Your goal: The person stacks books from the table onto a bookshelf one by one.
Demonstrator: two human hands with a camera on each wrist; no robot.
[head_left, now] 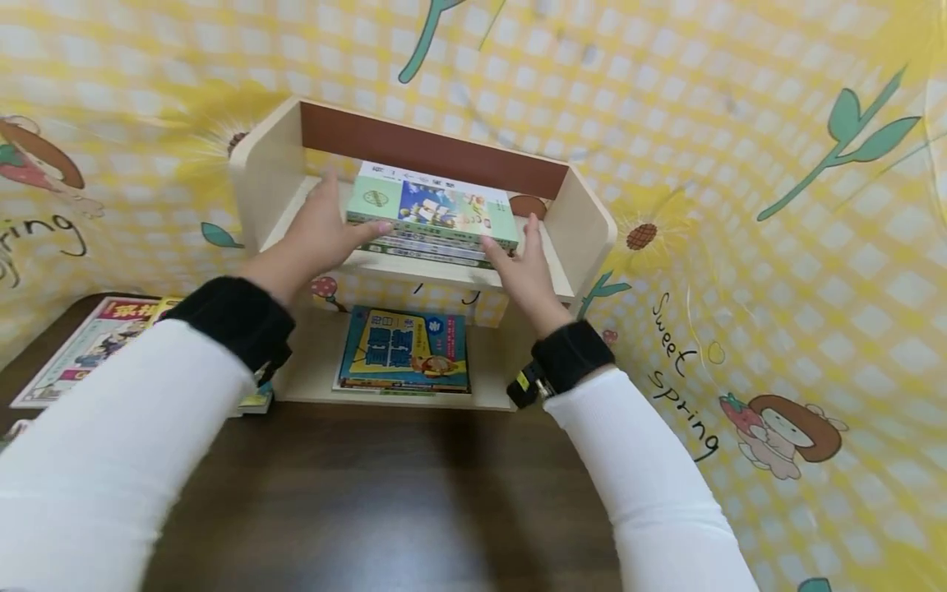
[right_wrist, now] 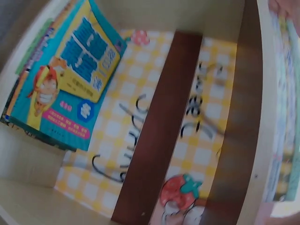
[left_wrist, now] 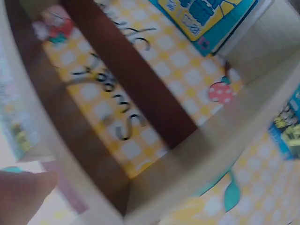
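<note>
The left hand (head_left: 318, 226) is spread at the left end of a stack of books (head_left: 436, 238), its thumb stretched along the front edge just under the top book and its fingers pointing up beside that end. The right hand (head_left: 528, 275) is spread too, thumb at the stack's front right corner, the forefinger upright by the right end; whether that finger touches the books I cannot tell. The stack lies flat between the hands at the upper shelf (head_left: 444, 275), spines facing the person, a pale green cover with a blue picture on top; whether the shelf bears its weight is unclear. Both wrists wear black straps, the left one (head_left: 240, 321) and the right one (head_left: 573, 358), above white sleeves (head_left: 651, 477). Behind the stack runs a brown back board (head_left: 436, 144), between pale side panels with rounded corners. On the lower shelf (head_left: 491, 362) lies a second pile, topped by a blue and yellow book (head_left: 403, 349). The shelf unit stands on a dark wooden desk (head_left: 385, 493), with a colourful booklet (head_left: 81, 353) to its left. Around it hangs yellow checked cloth (head_left: 777, 288), printed with flowers and "Sweet spring".
</note>
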